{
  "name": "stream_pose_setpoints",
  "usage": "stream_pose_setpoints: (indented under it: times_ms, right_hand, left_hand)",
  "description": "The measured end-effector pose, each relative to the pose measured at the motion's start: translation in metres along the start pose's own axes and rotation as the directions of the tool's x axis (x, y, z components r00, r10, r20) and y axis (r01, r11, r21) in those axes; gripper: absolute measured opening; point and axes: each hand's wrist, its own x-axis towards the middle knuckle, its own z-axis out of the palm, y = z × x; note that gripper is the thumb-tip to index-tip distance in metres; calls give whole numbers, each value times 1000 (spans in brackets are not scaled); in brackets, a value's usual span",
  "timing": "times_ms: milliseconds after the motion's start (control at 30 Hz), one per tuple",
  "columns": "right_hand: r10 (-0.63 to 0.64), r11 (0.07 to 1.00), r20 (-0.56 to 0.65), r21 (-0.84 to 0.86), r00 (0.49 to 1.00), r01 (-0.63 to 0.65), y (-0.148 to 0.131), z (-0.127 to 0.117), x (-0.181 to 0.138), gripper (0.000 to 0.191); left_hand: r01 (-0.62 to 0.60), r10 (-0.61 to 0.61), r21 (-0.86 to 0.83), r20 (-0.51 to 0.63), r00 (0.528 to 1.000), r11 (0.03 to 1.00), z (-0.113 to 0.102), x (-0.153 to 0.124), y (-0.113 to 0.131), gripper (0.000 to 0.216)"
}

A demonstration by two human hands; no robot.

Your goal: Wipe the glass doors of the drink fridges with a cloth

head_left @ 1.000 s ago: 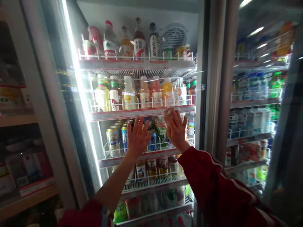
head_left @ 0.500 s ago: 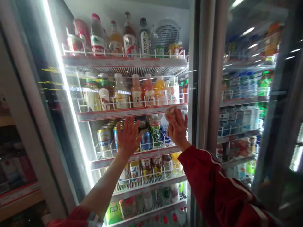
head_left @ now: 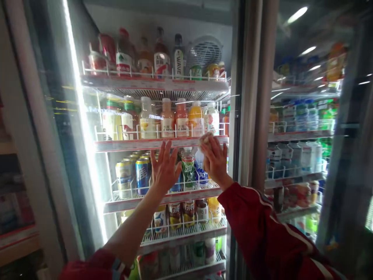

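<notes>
Both arms reach up to the glass door (head_left: 171, 87) of a lit drinks fridge. My left hand (head_left: 166, 167) lies against the glass, fingers spread, with nothing in it. Through the door behind it stand beer cans (head_left: 142, 177). My right hand (head_left: 215, 161) presses a crumpled pale cloth (head_left: 206, 140) to the glass, level with the rail of the juice shelf (head_left: 163, 145). Behind that hand are a green can (head_left: 188, 171) and a blue-and-white bottle (head_left: 201, 171). Part of the cloth is hidden under my fingers.
Juice bottles (head_left: 182, 120) line the shelf above my hands, and taller bottles (head_left: 161, 58) stand on top. A metal door frame (head_left: 256, 93) divides this door from another glass-fronted section with water bottles (head_left: 295, 151). At the left edge is a wooden-edged shelf (head_left: 20, 241).
Against the shelves, my left hand has shifted right, uncovering a blue can. My right hand with the cloth has moved slightly left. The camera view has shifted a little.
</notes>
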Motion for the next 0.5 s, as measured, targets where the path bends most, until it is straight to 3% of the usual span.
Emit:
stream_pose_setpoints:
  times_ms: [167,267,400,500]
  right_hand:
    - [215,975,-126,-25,968,-220,48,-2,28,51]
    - [267,963,-143,4,953,-269,54,0,44,52]
    - [53,998,-6,41,999,-53,17,5,51,47]
    - [-130,989,109,90,986,120,-6,7,53,46]
  left_hand:
    - [17,-19,56,27,999,998,-1,4,-3,53]
    - [30,-32,58,26,999,998,0,3,-3,52]
    - [33,-34,47,22,999,998,0,3,-1,50]
    - [32,-33,55,9,999,998,-4,7,-8,49]
